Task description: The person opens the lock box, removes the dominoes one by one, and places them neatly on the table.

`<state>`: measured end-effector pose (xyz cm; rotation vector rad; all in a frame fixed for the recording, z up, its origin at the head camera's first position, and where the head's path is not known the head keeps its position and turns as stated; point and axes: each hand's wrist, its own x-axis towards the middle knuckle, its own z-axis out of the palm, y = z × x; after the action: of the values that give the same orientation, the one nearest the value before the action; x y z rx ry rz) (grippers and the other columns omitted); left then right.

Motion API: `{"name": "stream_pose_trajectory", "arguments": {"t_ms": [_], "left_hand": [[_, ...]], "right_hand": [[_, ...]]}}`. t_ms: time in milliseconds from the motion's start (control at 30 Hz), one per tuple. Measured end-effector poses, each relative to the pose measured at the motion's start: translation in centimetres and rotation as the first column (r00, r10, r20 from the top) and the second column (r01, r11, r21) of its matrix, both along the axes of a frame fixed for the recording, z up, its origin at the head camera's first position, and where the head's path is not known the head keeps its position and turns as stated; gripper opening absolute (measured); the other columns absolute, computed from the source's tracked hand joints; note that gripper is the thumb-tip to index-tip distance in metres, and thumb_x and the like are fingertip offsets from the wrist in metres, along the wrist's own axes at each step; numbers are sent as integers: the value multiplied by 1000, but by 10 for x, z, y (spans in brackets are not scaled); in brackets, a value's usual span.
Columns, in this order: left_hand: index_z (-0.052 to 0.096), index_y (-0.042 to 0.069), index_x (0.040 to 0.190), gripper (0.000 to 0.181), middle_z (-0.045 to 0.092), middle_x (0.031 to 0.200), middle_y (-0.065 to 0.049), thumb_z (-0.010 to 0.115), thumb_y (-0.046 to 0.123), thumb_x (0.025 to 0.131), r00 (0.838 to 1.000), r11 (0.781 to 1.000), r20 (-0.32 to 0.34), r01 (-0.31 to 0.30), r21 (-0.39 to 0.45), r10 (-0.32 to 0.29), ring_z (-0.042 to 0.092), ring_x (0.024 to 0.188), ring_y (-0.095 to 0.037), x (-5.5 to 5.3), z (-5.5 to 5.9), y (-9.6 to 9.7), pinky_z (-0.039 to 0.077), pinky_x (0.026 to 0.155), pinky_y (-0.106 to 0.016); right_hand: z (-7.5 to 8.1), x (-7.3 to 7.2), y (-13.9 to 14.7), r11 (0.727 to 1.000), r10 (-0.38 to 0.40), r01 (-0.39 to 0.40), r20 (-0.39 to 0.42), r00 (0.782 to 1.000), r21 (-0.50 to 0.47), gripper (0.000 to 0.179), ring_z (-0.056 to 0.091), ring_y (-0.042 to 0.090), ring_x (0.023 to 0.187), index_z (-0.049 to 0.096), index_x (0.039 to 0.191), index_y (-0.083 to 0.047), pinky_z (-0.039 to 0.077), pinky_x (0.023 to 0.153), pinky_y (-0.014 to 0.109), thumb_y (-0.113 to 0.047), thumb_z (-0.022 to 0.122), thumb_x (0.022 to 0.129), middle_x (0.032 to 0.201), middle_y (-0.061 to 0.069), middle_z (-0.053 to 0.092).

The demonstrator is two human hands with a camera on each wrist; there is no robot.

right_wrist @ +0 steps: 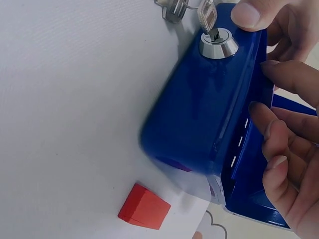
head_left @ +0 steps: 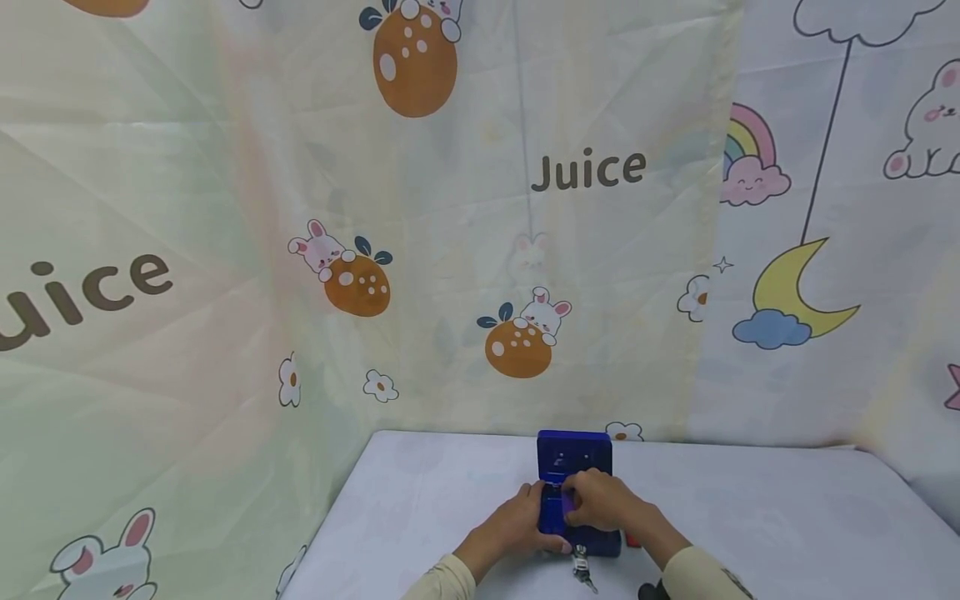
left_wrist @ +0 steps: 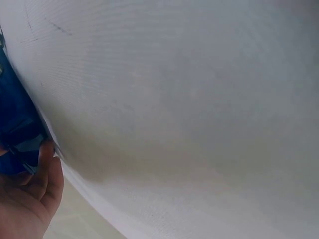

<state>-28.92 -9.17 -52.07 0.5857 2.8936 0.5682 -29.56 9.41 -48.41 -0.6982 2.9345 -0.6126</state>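
A blue lockable box [head_left: 600, 544] stands on the table with its lid [head_left: 574, 450] raised. My left hand [head_left: 522, 521] grips the box's left side, its thumb along the front edge; the left wrist view catches only a corner. My right hand [head_left: 600, 500] reaches into the box with curled fingers, pinching a small purple piece [head_left: 567, 504], mostly hidden by the hand. The right wrist view has these fingertips [right_wrist: 261, 112] just inside the front wall. A key [right_wrist: 208, 17] sits in the silver lock [right_wrist: 218, 44], with other keys [head_left: 581, 567] hanging from it.
A red block [right_wrist: 144, 206] lies on the white table [head_left: 750, 517], close to the box's right end. Something black [head_left: 652, 590] shows beside the right sleeve [head_left: 701, 573]. Printed curtains [head_left: 615, 275] hang behind and to the left of the table.
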Motion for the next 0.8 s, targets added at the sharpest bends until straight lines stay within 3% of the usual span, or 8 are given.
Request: {"name": "stream_pose_trajectory", "arguments": {"t_ms": [567,800], "left_hand": [[31,9,144,110,52,123,-9,70,71,62,1000,1000,3,5,-8,-5,56,106,-15,-3,-4,-1,48,92,-37],[32,9,143,108,53,118,-8,71,69,63,1000,1000,-4,19,3,-19,57,101,-14,-4,-5,-1,49,89,-37]], "right_hand": [[8,1,8,1000,-14,14,45,999,1,42,52,13,65,68,107,-4,49,62,34,-24,81,73,69,-5,56],[11,3,12,1000,-4,4,49,999,2,41,52,12,65,68,107,-4,49,62,33,-25,81,73,70,-5,57]]}}
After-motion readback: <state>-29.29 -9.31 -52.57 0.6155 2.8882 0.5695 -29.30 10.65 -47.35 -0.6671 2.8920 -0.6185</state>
